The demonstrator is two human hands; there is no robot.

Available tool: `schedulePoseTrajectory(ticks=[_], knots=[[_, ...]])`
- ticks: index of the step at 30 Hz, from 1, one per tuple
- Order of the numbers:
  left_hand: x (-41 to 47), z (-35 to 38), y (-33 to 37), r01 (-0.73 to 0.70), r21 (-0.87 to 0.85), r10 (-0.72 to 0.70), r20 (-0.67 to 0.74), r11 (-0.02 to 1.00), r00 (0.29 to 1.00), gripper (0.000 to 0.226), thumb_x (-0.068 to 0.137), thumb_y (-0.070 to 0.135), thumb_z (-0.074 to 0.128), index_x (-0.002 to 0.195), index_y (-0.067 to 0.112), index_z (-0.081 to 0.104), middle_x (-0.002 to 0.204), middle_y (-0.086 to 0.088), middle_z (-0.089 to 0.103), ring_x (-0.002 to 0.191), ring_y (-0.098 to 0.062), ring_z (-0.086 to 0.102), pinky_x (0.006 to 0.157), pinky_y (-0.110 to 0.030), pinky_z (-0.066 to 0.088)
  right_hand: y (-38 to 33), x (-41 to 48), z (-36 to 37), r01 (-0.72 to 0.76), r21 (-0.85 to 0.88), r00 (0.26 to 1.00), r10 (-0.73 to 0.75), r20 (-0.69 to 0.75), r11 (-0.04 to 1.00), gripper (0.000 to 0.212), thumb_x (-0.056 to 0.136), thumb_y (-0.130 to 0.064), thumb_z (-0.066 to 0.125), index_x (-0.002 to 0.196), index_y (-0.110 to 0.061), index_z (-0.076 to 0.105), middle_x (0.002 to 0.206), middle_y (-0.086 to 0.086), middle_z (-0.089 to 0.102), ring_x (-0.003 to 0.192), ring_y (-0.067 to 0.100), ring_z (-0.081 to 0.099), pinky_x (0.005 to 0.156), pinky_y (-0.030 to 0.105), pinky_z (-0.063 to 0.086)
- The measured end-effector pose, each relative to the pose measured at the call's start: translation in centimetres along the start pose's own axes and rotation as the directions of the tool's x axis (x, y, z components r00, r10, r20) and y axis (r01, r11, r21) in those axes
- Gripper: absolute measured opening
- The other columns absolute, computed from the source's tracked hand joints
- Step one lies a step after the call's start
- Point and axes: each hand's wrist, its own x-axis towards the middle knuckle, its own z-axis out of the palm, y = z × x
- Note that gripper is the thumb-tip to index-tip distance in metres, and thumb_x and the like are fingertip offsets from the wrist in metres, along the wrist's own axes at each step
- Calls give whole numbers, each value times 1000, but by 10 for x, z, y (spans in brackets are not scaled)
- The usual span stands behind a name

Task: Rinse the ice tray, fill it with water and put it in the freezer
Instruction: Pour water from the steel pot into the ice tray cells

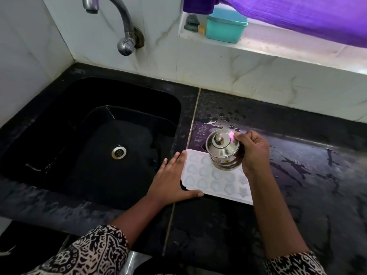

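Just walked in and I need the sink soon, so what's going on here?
A person is working at the black counter right of the sink. Their left hand lies open against the left end of the white ice tray, steadying it. Their right hand grips a small lidded steel pot, tilted above the tray's far side. No water runs from the tap.

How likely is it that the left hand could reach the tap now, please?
Probably yes: the left hand lies flat against the ice tray, holding nothing, and only the open sink lies before the tap.
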Motion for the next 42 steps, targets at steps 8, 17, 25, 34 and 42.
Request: schedulePoseTrajectory(ticks=[8,17,25,34,42], knots=[[-1,-1,0,3,-4,-3,3,1000,1000,131,58,92,43,155,21,-8,162,9,-2,141,4,-13,122,-36,-4,-2,-1,3,27,-93,1000,-26,9,995,28,84,-6,62,61,-12,46,57,3,48,50,12,46,47,20,45],[-1,-1,0,-1,-6,1,-5,1000,1000,132,57,93,43,155,20,-7,163,9,0,148,-4,-7,122,-37,-3,-7,2,4,103,-169,995,-101,24,980,33,81,-4,64,57,-12,42,51,-1,44,48,9,40,48,22,39],[-1,1,-1,-7,-7,6,-14,1000,1000,130,60,90,49,155,20,-7,163,9,1,148,-4,-6,122,-38,-2,-8,2,6,135,-263,991,-126,49,955,27,82,-8,65,63,-7,47,58,8,47,54,16,46,50,23,44],[-1,0,0,0,-7,0,-9,1000,1000,130,60,89,49,155,21,-8,163,9,1,148,-4,-6,122,-36,-4,-11,3,9,135,-279,991,-121,65,951,19,81,-8,65,71,3,52,64,15,46,61,24,46,55,29,43],[-1,1,-1,-3,-4,3,-10,1000,1000,130,61,90,50,155,21,-8,163,9,1,148,-5,-6,122,-37,-3,-8,5,7,109,-254,994,-97,58,961,18,81,-7,64,71,2,53,61,13,45,59,23,44,54,28,42]])
